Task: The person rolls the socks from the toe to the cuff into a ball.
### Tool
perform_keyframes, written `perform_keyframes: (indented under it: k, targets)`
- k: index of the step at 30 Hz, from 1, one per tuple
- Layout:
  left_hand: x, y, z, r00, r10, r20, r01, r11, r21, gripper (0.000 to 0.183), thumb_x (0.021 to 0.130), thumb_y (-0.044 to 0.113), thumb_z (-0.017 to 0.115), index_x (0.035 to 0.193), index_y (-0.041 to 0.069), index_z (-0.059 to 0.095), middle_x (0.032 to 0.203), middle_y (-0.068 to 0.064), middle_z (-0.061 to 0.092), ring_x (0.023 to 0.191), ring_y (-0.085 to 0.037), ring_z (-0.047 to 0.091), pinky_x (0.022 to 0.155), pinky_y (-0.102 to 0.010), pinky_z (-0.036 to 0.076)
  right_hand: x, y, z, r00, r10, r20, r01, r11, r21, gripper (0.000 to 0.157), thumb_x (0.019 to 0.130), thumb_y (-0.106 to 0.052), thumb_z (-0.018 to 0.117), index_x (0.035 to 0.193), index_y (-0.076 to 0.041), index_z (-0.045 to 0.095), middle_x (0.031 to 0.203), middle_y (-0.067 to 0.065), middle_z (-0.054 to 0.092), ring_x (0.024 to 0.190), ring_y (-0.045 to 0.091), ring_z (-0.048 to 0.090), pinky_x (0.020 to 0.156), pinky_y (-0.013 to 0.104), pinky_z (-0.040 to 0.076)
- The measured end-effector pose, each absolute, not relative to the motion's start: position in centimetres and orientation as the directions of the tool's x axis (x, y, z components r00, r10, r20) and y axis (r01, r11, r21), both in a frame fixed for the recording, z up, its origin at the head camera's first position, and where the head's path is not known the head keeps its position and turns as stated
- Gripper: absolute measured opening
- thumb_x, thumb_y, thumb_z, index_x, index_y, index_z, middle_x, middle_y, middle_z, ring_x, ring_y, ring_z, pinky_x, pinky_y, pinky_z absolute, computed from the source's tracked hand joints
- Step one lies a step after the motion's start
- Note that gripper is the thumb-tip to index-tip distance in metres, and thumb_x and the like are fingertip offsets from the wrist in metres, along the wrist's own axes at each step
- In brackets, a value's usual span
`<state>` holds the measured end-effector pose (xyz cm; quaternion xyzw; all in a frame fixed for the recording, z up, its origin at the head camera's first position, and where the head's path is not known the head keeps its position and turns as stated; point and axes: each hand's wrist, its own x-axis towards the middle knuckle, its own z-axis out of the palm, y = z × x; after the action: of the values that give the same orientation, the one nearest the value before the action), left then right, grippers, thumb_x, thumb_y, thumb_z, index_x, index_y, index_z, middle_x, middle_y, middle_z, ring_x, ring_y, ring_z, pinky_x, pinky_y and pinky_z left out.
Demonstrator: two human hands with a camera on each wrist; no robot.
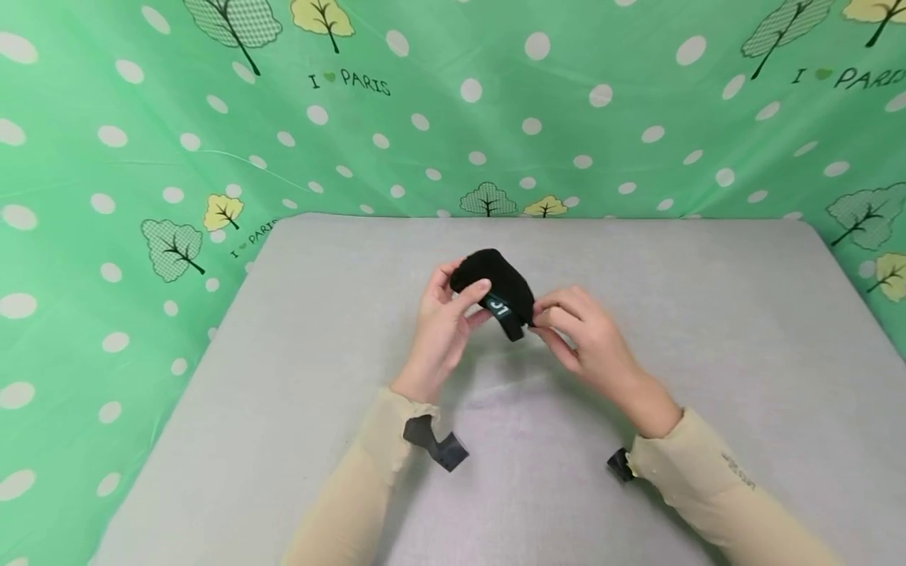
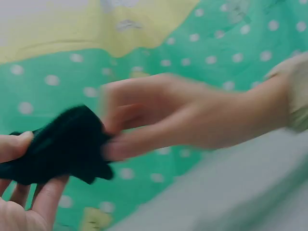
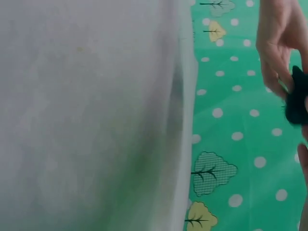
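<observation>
Here, the black cloth item (image 1: 501, 277) sits between thumb and fingers of the left hand (image 1: 440, 330), its far end pinched by the right hand (image 1: 593, 346).

I stand by a curtained corner, whether of home or studio I cannot tell: green curtain (image 1: 425, 79) with white dots and printed trees (image 1: 488, 198) borders the grey worktop (image 1: 297, 330).

Fingers of the left hand (image 1: 440, 330) lie partly hidden behind a black cloth piece (image 1: 499, 275); white characters (image 1: 499, 306) on its band and print (image 1: 738, 472) on the right sleeve (image 1: 715, 491) are too small to read; the right hand (image 2: 166, 113) blurs in the left wrist view; the right wrist view's edge crops the cloth.
</observation>
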<state>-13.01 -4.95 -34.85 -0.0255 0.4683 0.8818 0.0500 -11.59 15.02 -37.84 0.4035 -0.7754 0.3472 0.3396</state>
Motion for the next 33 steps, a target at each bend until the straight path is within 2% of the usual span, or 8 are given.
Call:
perform_keyframes:
  k: [5, 8, 12, 16, 20, 27, 30, 33]
  targets:
    - [-12.7, -4.0, -35.7, -0.98, 0.125, -0.157, -0.201, -0.619, 0.759, 0.027, 0.098, -0.003, 0.054, 0.112, 0.018, 0.045, 0.127, -0.009, 0.055, 0.095, -0.014, 0.068, 0.074, -0.029, 0.061, -12.0, 14.6, -38.4, -0.528, -0.318, 0.787, -0.794, 0.515, -0.325, 0.008, 0.092, -0.007, 0.069, 0.091, -0.001, 0.064, 0.095, 0.014, 0.064, 0.088, 0.029, 0.058, 0.079, 0.036, 0.047]
    - [-12.6, -4.2, -35.9, -0.977, 0.165, -0.135, -0.207, -0.594, 0.778, 0.032, 0.098, -0.004, 0.053, 0.116, 0.02, 0.041, 0.131, -0.009, 0.052, 0.095, -0.014, 0.067, 0.075, -0.03, 0.061, -12.1, 14.7, -38.3, -0.547, -0.316, 0.775, -0.787, 0.51, -0.347, 0.009, 0.087, -0.001, 0.072, 0.091, -0.002, 0.064, 0.096, 0.013, 0.064, 0.089, 0.029, 0.057, 0.081, 0.035, 0.046]
    - [-12.5, -4.7, -36.0, -0.969, 0.235, -0.075, -0.194, -0.54, 0.819, 0.049, 0.093, -0.012, 0.053, 0.124, 0.021, 0.036, 0.135, -0.007, 0.046, 0.097, -0.017, 0.065, 0.075, -0.031, 0.061, -12.3, 14.9, -38.1, -0.55, -0.34, 0.763, -0.797, 0.488, -0.357, 0.007, 0.094, -0.009, 0.068, 0.092, -0.003, 0.065, 0.097, 0.011, 0.064, 0.091, 0.027, 0.056, 0.083, 0.034, 0.045]
    - [-12.5, -5.0, -36.1, -0.962, 0.267, -0.049, -0.178, -0.487, 0.855, 0.06, 0.088, -0.018, 0.055, 0.125, 0.024, 0.033, 0.136, -0.007, 0.045, 0.097, -0.019, 0.064, 0.078, -0.028, 0.06, -12.3, 15.0, -38.0, -0.552, -0.351, 0.756, -0.803, 0.47, -0.367, 0.021, 0.101, -0.022, 0.059, 0.091, -0.004, 0.066, 0.096, 0.009, 0.065, 0.091, 0.025, 0.057, 0.083, 0.032, 0.045]
    - [-12.6, -5.0, -36.4, -0.975, 0.215, -0.046, -0.141, -0.448, 0.883, 0.061, 0.087, -0.018, 0.058, 0.119, 0.027, 0.032, 0.132, -0.009, 0.049, 0.095, -0.017, 0.065, 0.076, -0.028, 0.06, -12.3, 14.8, -38.1, -0.541, -0.34, 0.769, -0.812, 0.448, -0.373, 0.029, 0.102, -0.029, 0.056, 0.09, -0.004, 0.068, 0.096, 0.008, 0.068, 0.09, 0.024, 0.059, 0.083, 0.029, 0.045]
    - [-12.9, -4.4, -36.9, -0.998, 0.047, -0.03, -0.046, -0.401, 0.915, 0.055, 0.088, -0.014, 0.061, 0.117, 0.024, 0.034, 0.124, -0.01, 0.048, 0.083, -0.016, 0.068, 0.068, -0.027, 0.06, -12.1, 14.1, -38.9, -0.468, -0.371, 0.802, -0.861, 0.394, -0.321, 0.03, 0.103, -0.025, 0.055, 0.086, -0.004, 0.069, 0.093, 0.008, 0.069, 0.088, 0.024, 0.061, 0.082, 0.031, 0.047]
    - [-12.7, -4.0, -37.1, -0.998, 0.052, -0.032, -0.05, -0.381, 0.923, 0.056, 0.089, -0.012, 0.062, 0.122, 0.022, 0.032, 0.127, -0.011, 0.047, 0.086, -0.016, 0.068, 0.07, -0.027, 0.06, -11.8, 14.1, -39.3, -0.521, -0.35, 0.778, -0.829, 0.426, -0.363, 0.026, 0.102, -0.022, 0.056, 0.087, -0.003, 0.067, 0.094, 0.008, 0.068, 0.089, 0.024, 0.062, 0.084, 0.03, 0.049]
    - [-12.5, -3.7, -37.2, -0.995, 0.098, -0.02, -0.055, -0.368, 0.928, 0.06, 0.09, -0.01, 0.063, 0.129, 0.02, 0.03, 0.135, -0.012, 0.045, 0.098, -0.019, 0.067, 0.077, -0.028, 0.06, -11.7, 14.2, -39.6, -0.613, -0.285, 0.737, -0.763, 0.454, -0.46, 0.008, 0.096, -0.008, 0.065, 0.09, -0.002, 0.065, 0.094, 0.01, 0.068, 0.092, 0.024, 0.063, 0.088, 0.026, 0.048]
